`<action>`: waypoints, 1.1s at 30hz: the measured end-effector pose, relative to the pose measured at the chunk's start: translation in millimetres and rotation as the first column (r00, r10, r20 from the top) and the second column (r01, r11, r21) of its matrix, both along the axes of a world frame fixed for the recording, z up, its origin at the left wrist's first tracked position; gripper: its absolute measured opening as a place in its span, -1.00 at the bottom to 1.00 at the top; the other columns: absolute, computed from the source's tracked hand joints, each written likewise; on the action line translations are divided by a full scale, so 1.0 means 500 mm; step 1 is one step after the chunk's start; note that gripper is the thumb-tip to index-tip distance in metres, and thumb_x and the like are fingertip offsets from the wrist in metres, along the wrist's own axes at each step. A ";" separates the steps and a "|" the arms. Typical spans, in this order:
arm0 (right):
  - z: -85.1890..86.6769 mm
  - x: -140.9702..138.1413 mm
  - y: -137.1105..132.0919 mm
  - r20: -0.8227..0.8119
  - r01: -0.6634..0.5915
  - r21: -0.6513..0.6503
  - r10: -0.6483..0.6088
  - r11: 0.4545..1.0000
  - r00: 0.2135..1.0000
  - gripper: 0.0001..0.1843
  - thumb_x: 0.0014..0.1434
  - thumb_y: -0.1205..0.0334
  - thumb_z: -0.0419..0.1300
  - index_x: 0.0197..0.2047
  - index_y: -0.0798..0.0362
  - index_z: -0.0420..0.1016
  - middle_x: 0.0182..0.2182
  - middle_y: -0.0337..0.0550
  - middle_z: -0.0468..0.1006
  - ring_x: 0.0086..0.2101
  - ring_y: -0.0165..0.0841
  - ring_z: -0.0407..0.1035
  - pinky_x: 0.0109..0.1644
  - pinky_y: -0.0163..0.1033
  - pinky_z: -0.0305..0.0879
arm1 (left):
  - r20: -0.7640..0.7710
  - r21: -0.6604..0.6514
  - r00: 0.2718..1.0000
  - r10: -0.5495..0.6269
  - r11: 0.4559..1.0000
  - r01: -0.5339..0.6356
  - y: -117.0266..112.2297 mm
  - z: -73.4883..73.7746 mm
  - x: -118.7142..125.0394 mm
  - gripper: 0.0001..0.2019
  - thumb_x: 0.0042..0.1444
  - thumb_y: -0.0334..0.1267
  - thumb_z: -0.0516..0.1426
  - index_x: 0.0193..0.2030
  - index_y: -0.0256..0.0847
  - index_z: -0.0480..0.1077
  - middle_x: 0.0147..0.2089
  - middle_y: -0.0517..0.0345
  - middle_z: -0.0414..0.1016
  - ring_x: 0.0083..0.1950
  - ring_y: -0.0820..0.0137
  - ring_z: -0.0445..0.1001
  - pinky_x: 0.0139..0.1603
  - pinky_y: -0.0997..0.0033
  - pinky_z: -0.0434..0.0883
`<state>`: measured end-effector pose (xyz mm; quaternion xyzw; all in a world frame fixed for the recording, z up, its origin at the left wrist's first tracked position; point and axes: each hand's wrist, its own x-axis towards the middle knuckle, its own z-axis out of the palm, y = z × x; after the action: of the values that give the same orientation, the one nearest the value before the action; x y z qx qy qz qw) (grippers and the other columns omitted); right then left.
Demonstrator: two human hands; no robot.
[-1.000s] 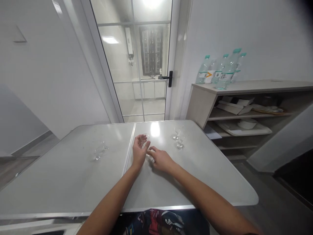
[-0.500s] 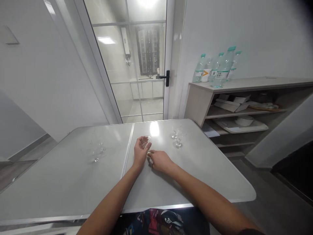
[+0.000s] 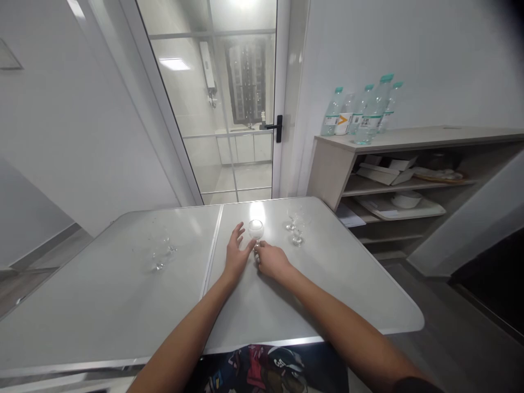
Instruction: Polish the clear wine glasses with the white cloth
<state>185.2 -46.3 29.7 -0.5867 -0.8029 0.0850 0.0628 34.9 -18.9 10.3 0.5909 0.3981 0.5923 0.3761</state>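
Observation:
Near the middle of the table a clear stemmed glass has its round bowl toward the far side. My right hand is closed around its stem and lower part, which the fingers mostly hide. To the left, my left hand is open, fingers apart from the bowl and thumb tip at or very near the stem. Two more stemmed glasses, one farther back and one closer, stand upright to the right. On the left half, several clear glasses are grouped, their outlines faint.
The grey table has a seam left of my hands. Plastic bottles stand on a shelf unit at the right; it holds a tray, a bowl and boxes. Behind the table is a glass door with a black handle.
My left hand has let go of the glass bowl and spread its fingers. The glass and my right hand have shifted slightly right. The view has tilted a little.

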 end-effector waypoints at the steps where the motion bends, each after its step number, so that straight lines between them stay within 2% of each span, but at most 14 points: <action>1: 0.000 0.005 0.005 0.005 0.042 -0.009 -0.042 0.999 0.999 -0.60 0.21 0.26 0.15 0.11 0.04 0.49 0.10 0.12 0.45 -0.18 -0.14 0.56 -0.15 -0.16 0.35 | -0.002 0.000 1.000 0.007 1.000 -0.007 -0.001 0.002 -0.001 -0.37 0.12 -0.07 0.34 0.32 0.00 0.31 0.42 -0.09 0.26 0.38 0.05 0.33 0.39 -0.14 0.24; 6: -0.003 0.033 0.035 0.011 0.178 -0.043 -0.178 0.983 0.984 -0.67 0.24 0.22 0.12 0.05 0.12 0.49 0.19 0.19 0.33 -0.20 -0.19 0.55 -0.16 -0.15 0.36 | -0.022 -0.042 1.000 0.021 0.999 -0.022 -0.005 0.008 -0.006 -0.51 0.28 0.00 0.18 0.29 -0.07 0.34 0.38 -0.12 0.31 0.31 0.10 0.40 0.30 -0.01 0.35; 13: -0.019 0.065 0.069 0.002 0.271 -0.049 -0.271 0.961 0.962 -0.57 0.24 0.31 0.10 0.18 0.11 0.41 0.18 0.24 0.37 -0.13 -0.14 0.53 -0.10 -0.13 0.36 | -0.121 -0.059 0.992 0.030 0.998 -0.038 -0.008 0.011 -0.004 -0.55 0.34 0.01 0.08 0.29 -0.08 0.29 0.34 -0.09 0.34 0.26 0.17 0.44 0.25 0.09 0.39; 17: -0.027 0.077 0.085 -0.014 0.281 -0.052 -0.282 0.958 0.959 -0.50 0.24 0.31 0.10 0.25 0.09 0.36 0.23 0.21 0.37 -0.01 -0.11 0.51 -0.03 -0.13 0.35 | -0.118 -0.054 0.993 0.019 0.998 -0.025 -0.005 0.005 -0.003 -0.56 0.33 0.00 0.08 0.27 -0.08 0.29 0.33 -0.09 0.35 0.23 0.17 0.46 0.21 0.10 0.42; 24: -0.029 0.087 0.099 -0.033 0.264 -0.073 -0.267 0.962 0.963 -0.35 0.17 0.30 0.14 0.34 0.07 0.29 0.41 0.19 0.18 0.09 -0.08 0.47 0.04 -0.11 0.36 | -0.132 -0.033 0.991 0.023 0.999 -0.027 0.001 -0.004 -0.007 -0.59 0.34 -0.01 0.07 0.25 -0.09 0.31 0.29 -0.08 0.39 0.19 0.19 0.48 0.18 0.12 0.43; 33: -0.034 0.085 0.096 -0.035 0.270 -0.060 -0.272 0.961 0.962 -0.40 0.18 0.30 0.12 0.30 0.08 0.33 0.38 0.18 0.24 0.06 -0.07 0.48 0.03 -0.10 0.36 | -0.152 -0.027 0.987 0.049 0.998 -0.053 0.002 0.000 -0.009 -0.64 0.34 -0.03 0.06 0.18 -0.10 0.37 0.24 -0.07 0.42 0.14 0.21 0.47 0.11 0.17 0.44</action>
<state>227.6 1.7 13.0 -0.6905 -0.7110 0.1101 0.0751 30.2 -18.0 10.2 0.6179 0.4496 0.5490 0.3385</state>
